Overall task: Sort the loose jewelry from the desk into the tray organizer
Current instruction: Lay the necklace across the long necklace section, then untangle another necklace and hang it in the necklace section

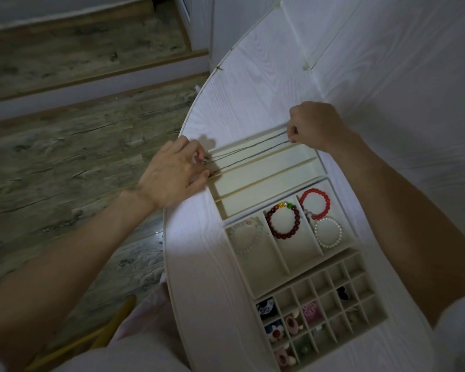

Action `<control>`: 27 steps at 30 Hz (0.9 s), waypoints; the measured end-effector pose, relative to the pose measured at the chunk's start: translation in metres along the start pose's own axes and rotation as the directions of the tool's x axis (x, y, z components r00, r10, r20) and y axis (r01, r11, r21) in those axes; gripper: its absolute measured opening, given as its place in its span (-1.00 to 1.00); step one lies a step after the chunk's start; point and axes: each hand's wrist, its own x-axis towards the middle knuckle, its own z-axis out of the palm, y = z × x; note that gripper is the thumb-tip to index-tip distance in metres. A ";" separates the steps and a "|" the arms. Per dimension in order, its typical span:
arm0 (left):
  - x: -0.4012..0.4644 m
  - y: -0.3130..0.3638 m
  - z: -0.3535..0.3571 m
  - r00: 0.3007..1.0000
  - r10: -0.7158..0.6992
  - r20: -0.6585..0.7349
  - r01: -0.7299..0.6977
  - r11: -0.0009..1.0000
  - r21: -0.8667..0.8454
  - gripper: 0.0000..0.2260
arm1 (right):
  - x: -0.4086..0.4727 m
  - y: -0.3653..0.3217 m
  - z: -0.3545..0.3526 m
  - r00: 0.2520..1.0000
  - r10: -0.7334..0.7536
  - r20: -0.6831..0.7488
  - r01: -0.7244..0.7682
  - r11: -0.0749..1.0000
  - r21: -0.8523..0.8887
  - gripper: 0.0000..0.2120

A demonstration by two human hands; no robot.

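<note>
white wood-grain desk [199, 264], cream three-section tray organizer [295, 284] on it. i'm laying a thin dark cord necklace [250, 153] along the far long slot. left hand [172, 174] pinches its left end with a small pendant, right hand [314, 124] pinches the right end, cord taut. next: lower it in, let go both ends. pendant detail blurred; near grid section cut off by my right arm.

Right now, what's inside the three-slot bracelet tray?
Bracelet tray: pale bead bracelet in the left slot, dark red bracelet in the middle, red bracelet and pearl bracelet at right. Nothing covers them.
</note>
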 end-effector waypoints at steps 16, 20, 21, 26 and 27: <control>-0.003 0.013 0.000 0.982 -0.120 -0.148 0.112 0.992 -0.058 -0.70 | -0.022 -0.002 0.006 0.971 0.136 -0.196 -0.087 0.967 0.239 -0.87; -0.020 0.032 -0.011 0.945 -0.149 -0.292 0.105 0.981 -0.163 -0.83 | -0.058 -0.028 -0.002 0.920 0.234 -0.314 -0.099 0.915 0.392 -0.80; -0.026 0.042 -0.014 0.938 -0.144 -0.316 0.089 0.979 -0.181 -0.83 | -0.074 -0.038 -0.002 0.896 0.260 -0.360 -0.103 0.910 0.402 -0.79; -0.052 0.099 -0.019 0.926 -0.045 -0.375 -0.058 0.964 -0.260 -0.85 | -0.180 -0.098 0.021 0.678 0.372 -0.634 -0.165 0.918 0.362 -0.81; -0.056 0.113 -0.020 0.930 -0.012 -0.367 -0.100 0.953 -0.285 -0.87 | -0.206 -0.111 0.029 0.655 0.418 -0.630 -0.212 0.901 0.377 -0.81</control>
